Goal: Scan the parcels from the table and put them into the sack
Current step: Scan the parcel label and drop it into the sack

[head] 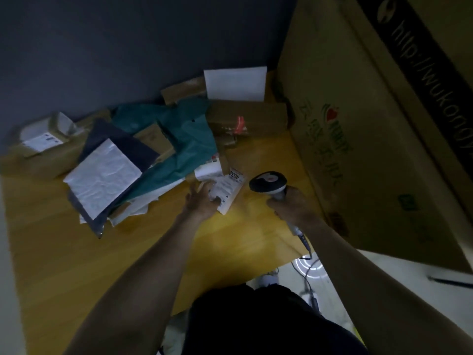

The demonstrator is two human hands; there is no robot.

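Lining up the scan on a small white parcel, near the bench's right edge

Left hand [202,201] fingers grasp the parcel [226,190], label up; right hand [291,204] is clenched round the scanner [268,183] just beside it. I'd flatten the label, tilt it toward the scanner head, hold steady. No sack in view; other parcels [107,172] piled along the back edge.
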